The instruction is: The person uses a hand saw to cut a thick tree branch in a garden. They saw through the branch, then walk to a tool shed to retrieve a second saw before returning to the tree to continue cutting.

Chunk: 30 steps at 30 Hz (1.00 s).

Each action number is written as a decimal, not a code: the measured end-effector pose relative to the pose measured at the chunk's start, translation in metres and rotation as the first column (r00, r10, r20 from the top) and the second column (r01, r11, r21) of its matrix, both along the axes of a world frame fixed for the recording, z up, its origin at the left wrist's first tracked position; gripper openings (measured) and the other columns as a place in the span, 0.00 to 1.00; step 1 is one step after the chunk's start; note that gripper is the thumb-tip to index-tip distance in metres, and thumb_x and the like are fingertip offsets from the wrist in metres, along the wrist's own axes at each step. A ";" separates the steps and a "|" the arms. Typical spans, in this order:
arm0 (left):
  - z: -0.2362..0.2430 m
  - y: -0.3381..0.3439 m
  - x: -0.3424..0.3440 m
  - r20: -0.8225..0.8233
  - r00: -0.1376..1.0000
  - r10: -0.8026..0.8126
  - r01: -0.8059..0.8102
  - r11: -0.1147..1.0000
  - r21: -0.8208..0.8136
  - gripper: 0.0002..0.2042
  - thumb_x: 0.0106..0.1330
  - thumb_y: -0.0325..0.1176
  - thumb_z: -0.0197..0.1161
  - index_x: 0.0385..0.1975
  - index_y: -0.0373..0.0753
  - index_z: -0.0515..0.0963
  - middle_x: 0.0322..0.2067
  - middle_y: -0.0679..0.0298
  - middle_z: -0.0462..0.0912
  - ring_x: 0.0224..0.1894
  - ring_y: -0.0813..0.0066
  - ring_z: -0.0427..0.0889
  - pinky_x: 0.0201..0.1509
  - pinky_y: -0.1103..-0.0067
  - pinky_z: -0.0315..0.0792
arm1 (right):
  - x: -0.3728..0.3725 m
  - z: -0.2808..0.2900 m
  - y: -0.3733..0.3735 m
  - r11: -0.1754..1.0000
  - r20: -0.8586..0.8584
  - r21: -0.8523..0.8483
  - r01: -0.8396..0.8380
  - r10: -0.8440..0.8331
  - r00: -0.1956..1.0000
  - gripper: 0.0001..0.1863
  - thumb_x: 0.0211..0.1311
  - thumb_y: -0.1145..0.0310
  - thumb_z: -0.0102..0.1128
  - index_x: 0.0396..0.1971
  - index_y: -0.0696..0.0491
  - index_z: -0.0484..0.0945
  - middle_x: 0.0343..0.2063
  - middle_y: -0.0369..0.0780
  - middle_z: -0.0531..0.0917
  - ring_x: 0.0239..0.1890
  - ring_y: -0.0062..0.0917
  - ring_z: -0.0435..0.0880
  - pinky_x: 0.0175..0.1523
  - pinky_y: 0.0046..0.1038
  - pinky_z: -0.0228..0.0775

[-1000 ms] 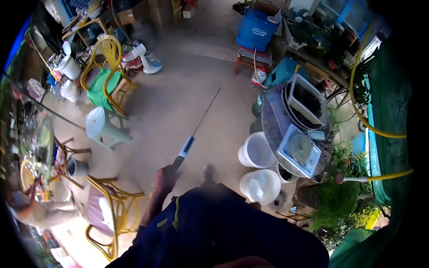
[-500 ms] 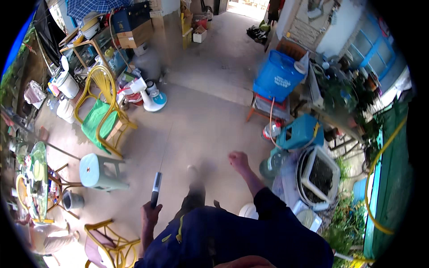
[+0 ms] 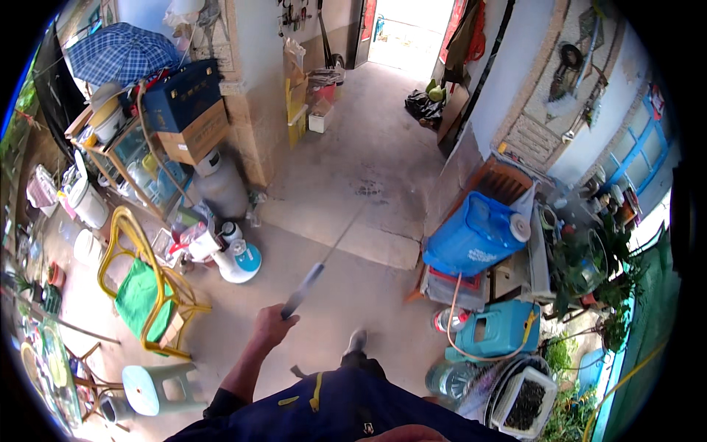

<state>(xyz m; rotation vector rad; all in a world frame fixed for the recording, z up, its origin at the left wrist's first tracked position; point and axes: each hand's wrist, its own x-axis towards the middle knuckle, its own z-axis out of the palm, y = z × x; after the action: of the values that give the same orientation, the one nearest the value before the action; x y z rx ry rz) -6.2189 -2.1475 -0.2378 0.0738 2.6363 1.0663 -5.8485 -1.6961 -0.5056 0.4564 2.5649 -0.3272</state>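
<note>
My left hand [image 3: 276,325] is closed around the dark grey handle [image 3: 302,289] of a long, thin rod [image 3: 342,239], which points forward over the concrete floor toward the doorway. Below it are the dark blue front of my clothing [image 3: 339,405] and my shoe [image 3: 357,340]. My right hand cannot be seen in this frame.
At left stand a yellow cane chair [image 3: 191,309], a pale plastic stool [image 3: 158,390], a gas cylinder [image 3: 221,191] and stacked boxes [image 3: 191,132]. At right are a blue water container [image 3: 464,232], a teal plastic stool [image 3: 493,324] and potted plants [image 3: 582,272]. A bright doorway [image 3: 401,40] opens ahead.
The view has moved forward and tilted up toward the doorway. My left hand and rod have come higher in the picture; my right hand, visible half a second ago, has left view.
</note>
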 end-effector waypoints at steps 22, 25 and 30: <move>-0.009 0.184 -0.564 -0.033 0.975 0.221 -0.223 0.972 -0.079 0.19 0.53 0.46 0.73 0.24 0.33 0.77 0.19 0.50 0.78 0.24 0.52 0.79 0.31 0.63 0.70 | -1.068 0.101 0.157 0.595 -0.458 -0.796 -0.116 -0.465 0.758 0.09 0.52 0.76 0.59 0.33 0.61 0.83 0.19 0.37 0.80 0.18 0.22 0.77 0.22 0.24 0.68; -0.025 0.170 -0.638 0.021 0.975 0.219 -0.215 0.970 -0.115 0.19 0.53 0.46 0.73 0.24 0.33 0.78 0.17 0.51 0.77 0.22 0.57 0.79 0.29 0.64 0.70 | -1.139 0.193 0.139 0.469 -0.211 -0.875 0.117 -0.589 0.780 0.09 0.52 0.77 0.59 0.33 0.61 0.84 0.18 0.39 0.80 0.18 0.23 0.78 0.21 0.25 0.68; 0.025 0.208 -0.831 0.029 0.987 0.160 -0.160 0.987 0.010 0.20 0.55 0.49 0.70 0.25 0.35 0.79 0.19 0.51 0.77 0.25 0.58 0.80 0.32 0.64 0.70 | -1.235 0.200 0.187 0.497 -0.067 -0.811 0.308 -0.603 0.795 0.08 0.52 0.75 0.61 0.31 0.61 0.85 0.20 0.41 0.82 0.17 0.26 0.79 0.20 0.28 0.70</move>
<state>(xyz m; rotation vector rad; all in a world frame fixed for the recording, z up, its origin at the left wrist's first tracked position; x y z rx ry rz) -7.0497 -1.9398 -0.2124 -0.1518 2.6466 1.1251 -7.0836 -1.5096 -0.3053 0.7947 2.2251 -1.7824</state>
